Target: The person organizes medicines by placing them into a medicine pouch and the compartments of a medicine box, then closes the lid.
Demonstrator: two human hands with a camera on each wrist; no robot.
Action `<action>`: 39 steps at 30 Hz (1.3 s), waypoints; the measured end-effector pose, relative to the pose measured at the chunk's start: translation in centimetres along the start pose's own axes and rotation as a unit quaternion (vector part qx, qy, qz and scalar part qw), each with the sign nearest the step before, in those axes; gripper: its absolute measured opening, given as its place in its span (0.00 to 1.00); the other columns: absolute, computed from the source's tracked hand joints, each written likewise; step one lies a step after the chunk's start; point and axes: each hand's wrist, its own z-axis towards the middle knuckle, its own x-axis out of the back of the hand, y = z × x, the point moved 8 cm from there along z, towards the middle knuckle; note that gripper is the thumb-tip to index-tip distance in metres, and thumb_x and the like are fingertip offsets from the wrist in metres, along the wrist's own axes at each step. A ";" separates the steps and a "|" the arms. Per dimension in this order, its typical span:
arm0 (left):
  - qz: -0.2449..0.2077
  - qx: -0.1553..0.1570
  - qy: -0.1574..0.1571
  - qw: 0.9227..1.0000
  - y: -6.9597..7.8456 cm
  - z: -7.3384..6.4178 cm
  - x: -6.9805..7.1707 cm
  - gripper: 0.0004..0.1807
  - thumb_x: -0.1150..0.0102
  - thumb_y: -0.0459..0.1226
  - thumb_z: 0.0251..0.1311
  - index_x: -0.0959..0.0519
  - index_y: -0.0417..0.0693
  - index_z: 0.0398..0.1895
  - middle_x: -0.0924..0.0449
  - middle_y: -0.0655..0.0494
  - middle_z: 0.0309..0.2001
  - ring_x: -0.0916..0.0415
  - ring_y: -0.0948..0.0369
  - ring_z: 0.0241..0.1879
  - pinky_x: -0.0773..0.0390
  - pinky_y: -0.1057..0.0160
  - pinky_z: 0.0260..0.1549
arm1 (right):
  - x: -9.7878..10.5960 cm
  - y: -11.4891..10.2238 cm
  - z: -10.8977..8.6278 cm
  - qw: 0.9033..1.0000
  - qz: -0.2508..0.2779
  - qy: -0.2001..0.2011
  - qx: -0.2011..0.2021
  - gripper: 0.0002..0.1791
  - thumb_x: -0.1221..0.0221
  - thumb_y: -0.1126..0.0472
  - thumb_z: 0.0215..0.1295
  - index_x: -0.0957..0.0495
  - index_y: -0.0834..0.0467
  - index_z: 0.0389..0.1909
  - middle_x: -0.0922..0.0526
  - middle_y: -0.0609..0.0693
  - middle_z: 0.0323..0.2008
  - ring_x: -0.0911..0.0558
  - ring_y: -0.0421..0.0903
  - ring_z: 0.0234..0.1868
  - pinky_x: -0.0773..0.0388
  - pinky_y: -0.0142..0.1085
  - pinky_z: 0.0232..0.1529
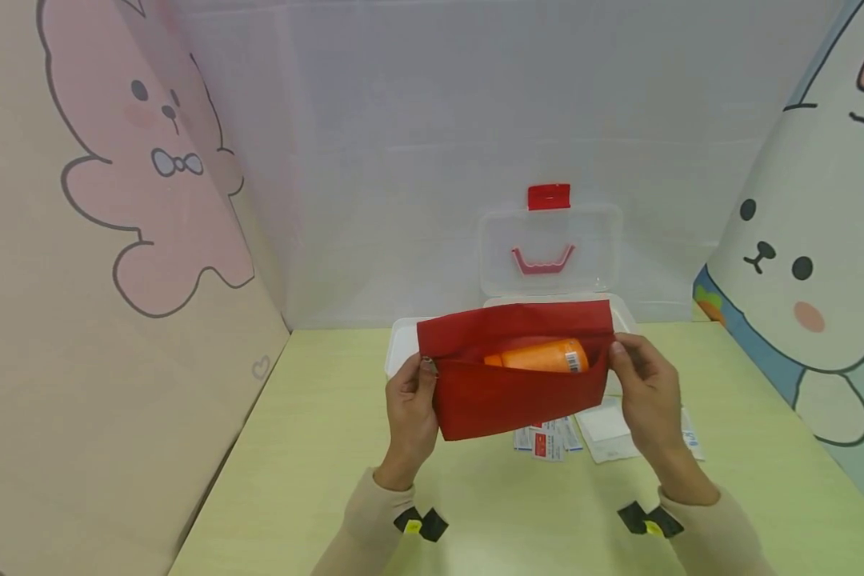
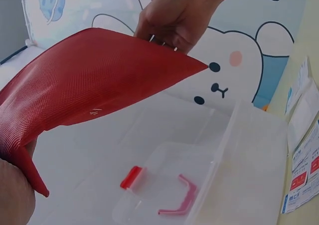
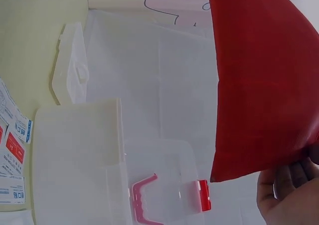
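A red fabric pouch [image 1: 514, 404] is held up over the table between both hands, its mouth gaping toward the head camera. Inside it lies an orange bottle [image 1: 540, 356] with a barcode on its side. My left hand [image 1: 412, 408] grips the pouch's left end, thumb at the zipper. The right hand [image 1: 648, 392] pinches the opposite end near the top edge. Both wrist views show the pouch's textured underside, and the bottle is hidden there. In the left wrist view, the other hand [image 2: 172, 20] holds the far end.
Behind the pouch stands a clear plastic box [image 3: 77, 160], its lid [image 1: 550, 232] raised with a pink handle and red latch. A white tray [image 1: 401, 344] sits to its left. Small printed packets [image 1: 549, 444] and a white packet [image 1: 608, 436] lie on the table in front.
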 end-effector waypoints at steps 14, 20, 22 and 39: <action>-0.021 -0.001 0.013 1.000 0.1 0.0 -0.2 0.13 0.54 0.32 0.73 0.20 0.57 0.43 0.18 0.67 0.36 0.22 0.69 0.33 0.22 0.70 0.31 | -0.9 2.2 0.1 0.996 -0.038 -0.072 -0.028 0.18 0.52 0.57 0.76 0.27 0.66 0.56 0.19 0.31 0.44 0.18 0.31 0.42 0.23 0.20 0.47; -0.016 0.002 0.013 1.000 -0.2 -0.3 -0.3 0.12 0.55 0.31 0.72 0.19 0.50 0.45 0.17 0.67 0.37 0.22 0.69 0.33 0.22 0.70 0.31 | -1.2 2.9 0.1 0.992 -0.081 -0.090 -0.032 0.20 0.52 0.54 0.77 0.29 0.64 0.58 0.20 0.42 0.50 0.21 0.27 0.47 0.25 0.18 0.48; -0.014 0.001 0.010 1.000 -0.2 -0.4 -0.4 0.13 0.55 0.31 0.73 0.19 0.51 0.46 0.16 0.67 0.38 0.21 0.69 0.33 0.22 0.70 0.31 | -1.1 2.8 0.1 0.990 -0.110 -0.078 -0.032 0.20 0.52 0.54 0.76 0.29 0.63 0.59 0.20 0.50 0.53 0.24 0.25 0.48 0.28 0.17 0.50; 0.007 -0.014 0.017 1.000 -0.6 -0.5 -1.0 0.10 0.51 0.30 0.71 0.21 0.53 0.40 0.24 0.69 0.31 0.28 0.71 0.32 0.26 0.73 0.31 | -3.3 -7.5 -2.8 0.969 -0.102 -0.039 0.219 0.12 0.42 0.74 0.63 0.20 0.64 0.47 0.16 0.46 0.43 0.19 0.34 0.44 0.24 0.19 0.47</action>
